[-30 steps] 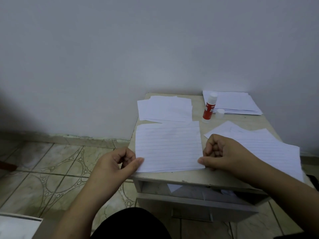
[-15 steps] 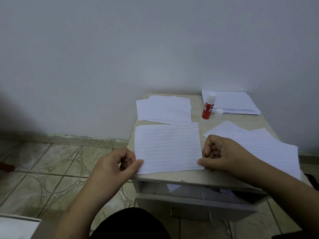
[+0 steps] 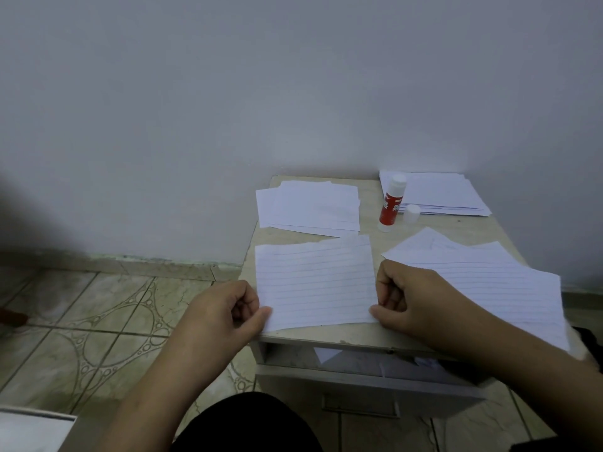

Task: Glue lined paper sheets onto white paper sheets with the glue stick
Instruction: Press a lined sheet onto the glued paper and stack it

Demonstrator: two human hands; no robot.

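Both hands are working the white lined paper sheet (image 3: 315, 283) lying flat at the near left of the small beige worktop (image 3: 368, 336), its near left corner sticking out just past the edge. Left hand (image 3: 225, 316) is pinching that near left corner, thumb on top and fingers curled underneath, so the grip is pressed together on the paper. Right hand (image 3: 414, 300) is sitting at the sheet's near right corner in a loose fist, thumb tip pressing down on the paper edge, remaining fingers curled in (cannot tell whether anything is under them). The red-and-white glue stick (image 3: 391, 203) is standing upright and uncapped at the back centre of the worktop, its small white cap (image 3: 411, 213) sitting just beside it on the right. A stack of plain white paper sheets (image 3: 310, 207) is lying at the back left, another flat stack of white sheets (image 3: 437, 194) at the back right behind the glue stick. A loose pile of lined sheets (image 3: 483, 275) is spreading over the right side, partly under the right forearm and overhanging the worktop's right edge. A drawer (image 3: 365, 383) below the worktop is hanging partly open with paper scraps showing inside. Patterned floor tiles (image 3: 98, 321) are showing to the left.
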